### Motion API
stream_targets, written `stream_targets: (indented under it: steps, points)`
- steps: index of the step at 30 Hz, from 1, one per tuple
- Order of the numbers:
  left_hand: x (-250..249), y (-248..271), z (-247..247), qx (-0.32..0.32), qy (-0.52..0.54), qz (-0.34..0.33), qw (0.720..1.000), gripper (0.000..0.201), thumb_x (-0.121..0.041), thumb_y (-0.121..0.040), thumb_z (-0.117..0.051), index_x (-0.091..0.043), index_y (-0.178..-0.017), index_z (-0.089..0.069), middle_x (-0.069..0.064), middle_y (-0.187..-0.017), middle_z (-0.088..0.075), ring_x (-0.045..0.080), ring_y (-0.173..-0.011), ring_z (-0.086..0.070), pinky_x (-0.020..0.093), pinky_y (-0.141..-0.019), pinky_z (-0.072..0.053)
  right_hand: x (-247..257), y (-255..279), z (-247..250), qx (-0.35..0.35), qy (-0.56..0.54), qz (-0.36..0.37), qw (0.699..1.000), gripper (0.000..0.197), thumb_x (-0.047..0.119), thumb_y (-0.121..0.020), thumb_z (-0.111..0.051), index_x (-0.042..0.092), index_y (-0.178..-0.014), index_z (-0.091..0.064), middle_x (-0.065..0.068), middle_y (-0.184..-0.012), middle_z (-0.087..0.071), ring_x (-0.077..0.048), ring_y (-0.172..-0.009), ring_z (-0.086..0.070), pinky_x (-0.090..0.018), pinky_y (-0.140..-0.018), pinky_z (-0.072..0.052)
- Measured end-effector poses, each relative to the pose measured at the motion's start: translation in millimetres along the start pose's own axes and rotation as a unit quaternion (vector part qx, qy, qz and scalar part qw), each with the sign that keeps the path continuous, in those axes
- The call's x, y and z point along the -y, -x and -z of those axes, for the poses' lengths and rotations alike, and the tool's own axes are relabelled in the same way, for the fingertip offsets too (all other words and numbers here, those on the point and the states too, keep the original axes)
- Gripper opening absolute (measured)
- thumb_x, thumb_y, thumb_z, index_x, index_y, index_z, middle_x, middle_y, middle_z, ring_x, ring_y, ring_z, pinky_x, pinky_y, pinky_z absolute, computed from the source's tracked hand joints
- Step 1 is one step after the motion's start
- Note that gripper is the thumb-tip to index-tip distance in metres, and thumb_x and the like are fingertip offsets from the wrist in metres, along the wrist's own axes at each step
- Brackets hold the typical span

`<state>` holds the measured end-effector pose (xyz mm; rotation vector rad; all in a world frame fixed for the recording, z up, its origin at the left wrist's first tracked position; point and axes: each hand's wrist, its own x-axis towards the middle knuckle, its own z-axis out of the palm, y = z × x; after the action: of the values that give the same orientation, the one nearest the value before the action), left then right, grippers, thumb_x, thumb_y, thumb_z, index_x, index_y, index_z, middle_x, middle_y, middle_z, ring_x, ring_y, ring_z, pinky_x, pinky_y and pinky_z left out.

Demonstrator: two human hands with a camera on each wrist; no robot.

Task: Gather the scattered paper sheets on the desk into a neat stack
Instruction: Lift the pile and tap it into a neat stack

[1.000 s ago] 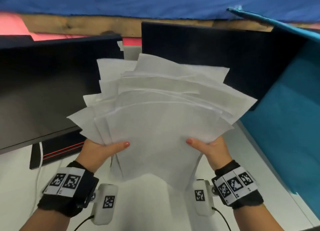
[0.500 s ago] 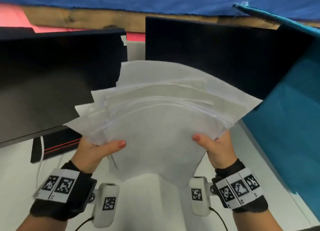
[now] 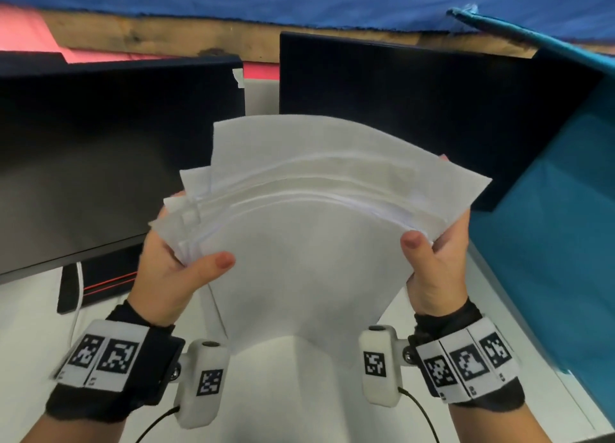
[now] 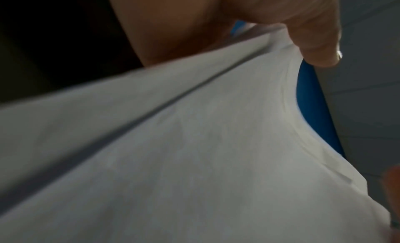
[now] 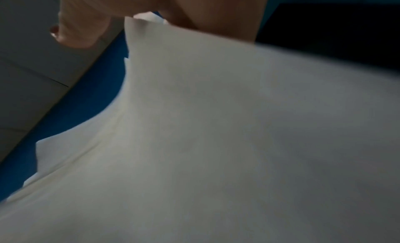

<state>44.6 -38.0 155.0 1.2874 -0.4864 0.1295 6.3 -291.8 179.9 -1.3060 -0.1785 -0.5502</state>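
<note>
A bundle of several white paper sheets [image 3: 299, 229] stands on edge above the white desk [image 3: 293, 376], its upper edges fanned unevenly. My left hand [image 3: 173, 263] grips the bundle's left side, thumb in front and fingers behind. On the right side my right hand [image 3: 436, 259] holds it the same way. The left wrist view is filled by the blurred paper [image 4: 194, 161], with my left hand's thumb [image 4: 316, 41] pressed on it. In the right wrist view the paper [image 5: 216, 144] bows under my right hand's thumb [image 5: 73, 36].
Two dark monitors stand behind the paper, one at the left [image 3: 100, 150] and one at the right [image 3: 416, 110]. A teal partition [image 3: 549, 226] borders the desk on the right. A black box with red stripes [image 3: 100, 276] and a white cable sit under the left monitor.
The fanned sheets have drawn closer together and sunk lower. Both hands have slid higher up the bundle's sides.
</note>
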Motion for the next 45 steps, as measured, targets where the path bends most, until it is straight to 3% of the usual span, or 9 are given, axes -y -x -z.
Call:
stream_targets:
  steps: [5, 9, 15, 20, 26, 32, 36, 41, 45]
  points:
    - [3.4, 8.4, -7.1, -0.005, -0.044, 0.019, 0.999, 0.064, -0.046, -0.043, -0.086, -0.035, -0.103, -0.068, -0.013, -0.097, -0.073, 0.004, -0.094, -0.068, 0.016, -0.075, -0.053, -15.4, 12.7, 2.1, 0.027, 0.058, -0.071, 0.995, 0.104, 0.043, -0.047, -0.087, -0.003, -0.129, -0.041, -0.020, -0.121, -0.058, -0.022, -0.107, -0.063, -0.031, -0.084, -0.055]
    - [9.6, 8.1, -4.0, -0.034, -0.072, 0.029, 0.996, 0.092, -0.044, -0.044, -0.086, -0.010, -0.124, -0.053, 0.003, -0.116, -0.067, 0.014, -0.108, -0.064, 0.019, -0.081, -0.053, -17.9, 16.5, 0.6, 0.040, 0.070, -0.064, 0.995, 0.084, 0.014, -0.055, -0.080, -0.004, -0.128, -0.041, -0.016, -0.118, -0.060, -0.021, -0.106, -0.064, -0.023, -0.081, -0.054]
    - [29.0, 13.3, -6.0, -0.075, -0.100, 0.101, 0.987, 0.024, -0.032, -0.063, -0.081, -0.039, -0.084, -0.072, -0.018, -0.088, -0.074, 0.004, -0.086, -0.070, 0.024, -0.079, -0.056, -46.0, 29.9, 9.6, -0.014, 0.113, -0.154, 0.981, 0.027, 0.003, -0.072, -0.073, 0.019, -0.092, -0.065, 0.012, -0.081, -0.075, -0.003, -0.081, -0.070, -0.019, -0.076, -0.056]
    - [11.9, 4.7, -8.7, -0.078, -0.128, 0.053, 0.987, 0.035, -0.002, -0.072, -0.070, -0.027, -0.095, -0.063, -0.026, -0.084, -0.072, -0.005, -0.086, -0.067, 0.009, -0.070, -0.050, -33.9, 23.1, 5.1, -0.033, 0.079, -0.127, 0.988, 0.029, -0.009, -0.074, -0.066, 0.010, -0.096, -0.064, 0.009, -0.079, -0.074, 0.002, -0.076, -0.069, -0.009, -0.067, -0.051]
    - [3.3, 10.3, -6.2, -0.034, -0.076, 0.043, 0.996, 0.050, -0.040, -0.044, -0.084, -0.038, -0.093, -0.073, -0.014, -0.095, -0.074, 0.004, -0.093, -0.069, 0.016, -0.075, -0.054, -33.7, 22.8, 0.5, -0.017, 0.086, -0.089, 0.992, 0.090, 0.027, -0.046, -0.085, 0.000, -0.123, -0.048, -0.013, -0.114, -0.064, -0.017, -0.102, -0.066, -0.026, -0.085, -0.054]
    - [16.6, -0.7, 1.3, -0.049, -0.037, 0.050, 0.997, 0.081, -0.052, -0.046, -0.084, -0.028, -0.117, -0.052, -0.004, -0.113, -0.066, 0.013, -0.109, -0.063, 0.020, -0.082, -0.052, -38.6, 14.5, 1.5, -0.026, 0.069, -0.066, 0.995, 0.077, 0.027, -0.048, -0.083, 0.028, -0.114, -0.044, 0.016, -0.106, -0.063, 0.002, -0.100, -0.062, -0.015, -0.077, -0.051]
    - [22.7, 0.7, -10.5, -0.063, -0.081, 0.042, 0.994, 0.038, -0.032, -0.068, -0.073, -0.038, -0.104, -0.065, -0.017, -0.104, -0.072, 0.005, -0.103, -0.065, 0.016, -0.083, -0.051, -50.2, 19.9, -7.8, -0.031, 0.143, -0.060, 0.987, 0.065, 0.011, -0.062, -0.079, 0.038, -0.111, -0.046, 0.022, -0.107, -0.062, 0.002, -0.103, -0.060, -0.017, -0.085, -0.051]
    - [33.3, 3.7, -4.6, -0.076, -0.075, 0.071, 0.992, 0.036, -0.024, -0.064, -0.080, -0.042, -0.092, -0.069, -0.019, -0.092, -0.073, 0.003, -0.093, -0.068, 0.015, -0.075, -0.054, -62.1, 16.2, -3.6, -0.051, 0.132, -0.117, 0.983, 0.044, 0.000, -0.078, -0.068, 0.029, -0.106, -0.051, 0.009, -0.103, -0.062, 0.000, -0.093, -0.063, -0.024, -0.084, -0.054]
    - [34.3, 3.1, -11.7, -0.097, -0.122, 0.049, 0.987, 0.044, -0.006, -0.080, -0.066, -0.050, -0.080, -0.070, -0.029, -0.082, -0.071, -0.007, -0.084, -0.067, 0.009, -0.071, -0.050, -60.4, 19.5, -11.5, -0.073, 0.114, -0.107, 0.985, 0.033, -0.007, -0.084, -0.056, 0.010, -0.113, -0.054, 0.007, -0.100, -0.064, 0.009, -0.085, -0.064, -0.009, -0.078, -0.050]
